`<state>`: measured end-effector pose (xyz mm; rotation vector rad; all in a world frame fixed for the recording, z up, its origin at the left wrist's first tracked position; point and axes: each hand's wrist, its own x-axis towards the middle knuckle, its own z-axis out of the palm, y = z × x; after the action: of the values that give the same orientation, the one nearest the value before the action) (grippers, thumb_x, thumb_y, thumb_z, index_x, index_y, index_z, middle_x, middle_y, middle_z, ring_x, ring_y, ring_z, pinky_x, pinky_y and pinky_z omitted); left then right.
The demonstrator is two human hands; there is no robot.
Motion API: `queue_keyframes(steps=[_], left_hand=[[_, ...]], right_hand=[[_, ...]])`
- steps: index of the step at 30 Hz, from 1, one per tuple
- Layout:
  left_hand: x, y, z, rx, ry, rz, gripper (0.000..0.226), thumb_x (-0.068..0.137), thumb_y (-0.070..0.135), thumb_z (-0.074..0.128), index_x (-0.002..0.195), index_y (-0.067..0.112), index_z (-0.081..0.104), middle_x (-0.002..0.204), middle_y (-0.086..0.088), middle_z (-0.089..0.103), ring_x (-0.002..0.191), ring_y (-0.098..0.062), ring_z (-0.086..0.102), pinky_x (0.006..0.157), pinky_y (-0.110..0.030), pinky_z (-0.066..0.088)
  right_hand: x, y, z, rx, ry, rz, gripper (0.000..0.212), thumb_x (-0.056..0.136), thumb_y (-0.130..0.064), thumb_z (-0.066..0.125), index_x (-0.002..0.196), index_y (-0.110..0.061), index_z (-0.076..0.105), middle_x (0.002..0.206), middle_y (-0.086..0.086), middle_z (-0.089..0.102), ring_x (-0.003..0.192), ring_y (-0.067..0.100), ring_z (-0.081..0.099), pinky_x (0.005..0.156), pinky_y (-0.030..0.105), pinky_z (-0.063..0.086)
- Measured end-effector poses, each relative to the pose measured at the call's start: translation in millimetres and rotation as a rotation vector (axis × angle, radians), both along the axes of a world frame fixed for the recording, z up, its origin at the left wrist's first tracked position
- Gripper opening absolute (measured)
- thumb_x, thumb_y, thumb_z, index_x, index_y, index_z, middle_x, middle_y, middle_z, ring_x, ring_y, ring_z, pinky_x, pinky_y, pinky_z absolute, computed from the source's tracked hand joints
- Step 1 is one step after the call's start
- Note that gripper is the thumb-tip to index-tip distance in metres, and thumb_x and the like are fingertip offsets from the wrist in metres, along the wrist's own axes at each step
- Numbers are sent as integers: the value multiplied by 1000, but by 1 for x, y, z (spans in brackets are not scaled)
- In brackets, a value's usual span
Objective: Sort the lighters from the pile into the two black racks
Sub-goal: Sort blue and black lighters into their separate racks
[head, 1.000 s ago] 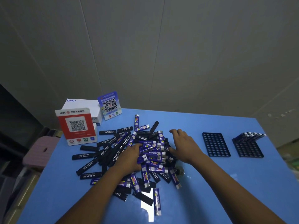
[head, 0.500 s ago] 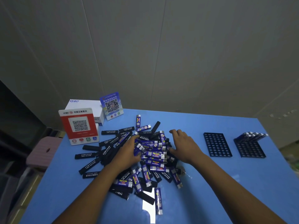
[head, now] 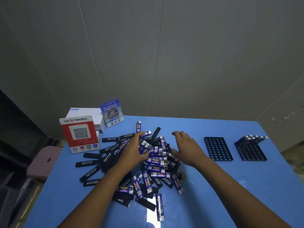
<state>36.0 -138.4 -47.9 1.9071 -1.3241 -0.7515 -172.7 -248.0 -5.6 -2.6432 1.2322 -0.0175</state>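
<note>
Centrally on the blue surface [head: 213, 186] lies the pile of lighters [head: 153, 160], the left hand [head: 133, 150] curling its fingers around a few blue ones, the right hand [head: 187, 148] resting spread on it, beside the empty rack [head: 218, 148] and the partly filled rack [head: 250, 150].

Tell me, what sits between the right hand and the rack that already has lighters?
In the head view, an empty rack lies between the right hand and the loaded rack, with bare blue table around it.
</note>
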Motion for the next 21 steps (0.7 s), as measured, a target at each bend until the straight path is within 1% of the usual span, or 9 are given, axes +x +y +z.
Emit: queue_keyframes(steps=[2, 3, 7, 9, 13, 15, 16, 19, 21], left_hand=[[-9, -5, 2, -5, -8, -16, 81, 83, 20, 78, 145, 39, 29, 139, 3, 48, 112, -8, 49, 93, -28, 44], [-14, -8, 4, -9, -10, -23, 85, 82, 20, 79, 147, 38, 27, 144, 3, 46, 118, -8, 45, 96, -27, 41], [-38, -19, 12, 2, -21, -61, 101, 81, 25, 81, 156, 36, 14, 157, 3, 33, 141, -18, 35, 109, -35, 38], [-53, -24, 16, -1, -20, -95, 106, 80, 24, 82, 157, 36, 10, 159, 4, 30, 145, -18, 31, 112, -37, 37], [-90, -35, 20, -7, -12, -148, 107, 80, 20, 81, 156, 39, 8, 161, 7, 25, 146, -16, 28, 108, -30, 37], [-112, -41, 23, 5, 4, -152, 107, 80, 18, 81, 156, 38, 9, 159, 5, 28, 145, -16, 28, 107, -30, 36], [-124, -44, 24, 9, 11, -155, 106, 80, 18, 80, 156, 38, 10, 155, 4, 33, 141, -15, 32, 105, -29, 37], [-162, -53, 27, 8, 7, -178, 102, 79, 16, 78, 155, 37, 13, 136, 2, 48, 121, -15, 49, 94, -24, 40], [-186, -59, 29, 4, 1, -184, 101, 78, 15, 78, 155, 35, 16, 125, 1, 52, 107, -14, 55, 87, -21, 43]], right_hand=[[-9, -2, 3, -8, -4, -12, 61, 96, -38, 58, 147, -17, 31, 139, 6, 47, 122, 24, 48, 98, 37, 43], [-14, -3, 5, -9, -10, -17, 61, 96, -38, 58, 147, -17, 31, 138, 6, 47, 122, 24, 48, 98, 37, 43], [-39, -7, 9, -5, -36, -39, 60, 96, -37, 57, 146, -16, 32, 138, 6, 46, 122, 25, 48, 100, 37, 43], [-54, -10, 12, -2, -58, -51, 59, 97, -37, 57, 146, -15, 32, 138, 7, 46, 122, 25, 48, 100, 37, 44], [-88, -15, 18, 11, -109, -85, 57, 96, -36, 58, 144, -15, 35, 135, 6, 47, 120, 24, 49, 97, 36, 45], [-108, -19, 20, 32, -131, -94, 55, 96, -35, 58, 143, -15, 36, 136, 6, 47, 121, 24, 49, 97, 36, 46], [-119, -21, 22, 38, -147, -96, 54, 96, -35, 58, 142, -15, 37, 136, 5, 47, 122, 23, 49, 97, 35, 46], [-152, -30, 27, 41, -200, -104, 48, 97, -33, 58, 139, -15, 41, 134, 3, 48, 121, 21, 48, 94, 32, 43], [-173, -37, 29, 45, -226, -105, 43, 97, -31, 58, 134, -15, 44, 129, 3, 50, 116, 21, 48, 91, 33, 44]])
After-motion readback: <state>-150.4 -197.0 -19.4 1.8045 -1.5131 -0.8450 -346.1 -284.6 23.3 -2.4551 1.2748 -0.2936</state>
